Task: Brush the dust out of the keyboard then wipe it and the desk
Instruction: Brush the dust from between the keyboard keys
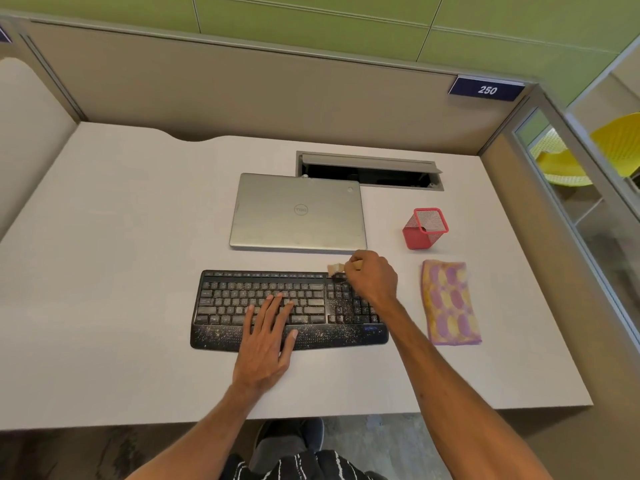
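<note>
Brush (336,270) pinched in right grip (373,277), left grip (268,336) flat on keyboard (225,308), red mesh cup (419,238)

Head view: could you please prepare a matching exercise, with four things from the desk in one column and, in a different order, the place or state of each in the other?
1. laptop
2. mesh cup
3. cloth
4. brush

A. gripped by the right hand at the keyboard's far right corner
B. closed, behind the keyboard
C. flat, right of the keyboard
D. red, right of the laptop

Pairs: 1-B, 2-D, 3-C, 4-A
</note>
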Demonstrator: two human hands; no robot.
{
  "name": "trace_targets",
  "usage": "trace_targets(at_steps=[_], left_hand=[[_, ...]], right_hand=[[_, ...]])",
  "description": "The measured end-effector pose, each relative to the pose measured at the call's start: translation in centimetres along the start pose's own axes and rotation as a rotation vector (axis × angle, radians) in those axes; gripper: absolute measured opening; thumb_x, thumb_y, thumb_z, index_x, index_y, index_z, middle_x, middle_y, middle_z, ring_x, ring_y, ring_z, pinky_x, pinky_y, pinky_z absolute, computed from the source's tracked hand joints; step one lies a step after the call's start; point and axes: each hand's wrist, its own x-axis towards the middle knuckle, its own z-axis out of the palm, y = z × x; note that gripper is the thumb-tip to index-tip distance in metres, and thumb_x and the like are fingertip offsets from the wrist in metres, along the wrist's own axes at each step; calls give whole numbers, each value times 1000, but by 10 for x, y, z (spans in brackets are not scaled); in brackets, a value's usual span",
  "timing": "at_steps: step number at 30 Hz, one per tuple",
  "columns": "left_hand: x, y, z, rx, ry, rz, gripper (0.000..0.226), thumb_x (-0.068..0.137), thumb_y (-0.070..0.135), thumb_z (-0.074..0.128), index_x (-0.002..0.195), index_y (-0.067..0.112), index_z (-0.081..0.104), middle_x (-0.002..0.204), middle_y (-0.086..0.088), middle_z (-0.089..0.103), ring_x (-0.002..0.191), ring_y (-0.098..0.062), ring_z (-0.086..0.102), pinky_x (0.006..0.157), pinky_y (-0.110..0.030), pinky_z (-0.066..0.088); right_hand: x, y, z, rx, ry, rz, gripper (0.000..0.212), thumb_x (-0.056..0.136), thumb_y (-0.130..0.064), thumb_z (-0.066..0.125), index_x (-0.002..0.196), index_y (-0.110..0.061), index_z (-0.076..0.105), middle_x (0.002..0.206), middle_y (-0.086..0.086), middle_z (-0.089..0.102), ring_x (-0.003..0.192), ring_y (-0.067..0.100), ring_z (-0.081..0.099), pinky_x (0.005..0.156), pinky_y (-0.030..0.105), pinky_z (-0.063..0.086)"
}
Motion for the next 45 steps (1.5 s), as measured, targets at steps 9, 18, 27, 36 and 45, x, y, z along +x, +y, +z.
trace_targets(at_steps=[9,18,27,36,45], left_hand=[[0,-1,1,-13,-19,-3,64,115,52,30,172,22,33,182,-5,21,170,-22,14,136,-62,13],[0,-2,3,-9,-21,-5,66,116,51,29,174,21,27,183,-5,19,170,-21,13,135,-62,16],[1,-2,4,16,-24,3,71,116,46,34,177,16,13,185,-3,8,171,-20,8,136,-60,16],[1,-2,4,16,-28,-4,72,116,46,37,177,17,13,185,-3,8,171,-20,7,136,-60,15],[0,-1,3,2,-19,3,71,115,44,37,177,17,14,185,-2,9,171,-20,9,136,-60,14]], right_hand=[[-1,-7,0,27,-13,-19,13,92,-35,65,95,-27,76,83,-7,74,73,17,66,61,26,47],[-5,-10,-1,-18,-73,-75,20,94,-29,67,104,-20,81,88,-3,78,69,13,63,66,26,50],[-9,-14,5,-14,-85,-56,19,92,-34,68,98,-22,82,78,-5,76,64,11,65,63,26,55],[-6,-5,6,-15,-103,-71,22,95,-38,66,107,-26,81,90,-6,79,71,11,66,69,29,56],[-8,8,-6,-38,-123,-61,20,95,-33,64,103,-29,81,95,-7,79,75,13,64,68,26,47]])
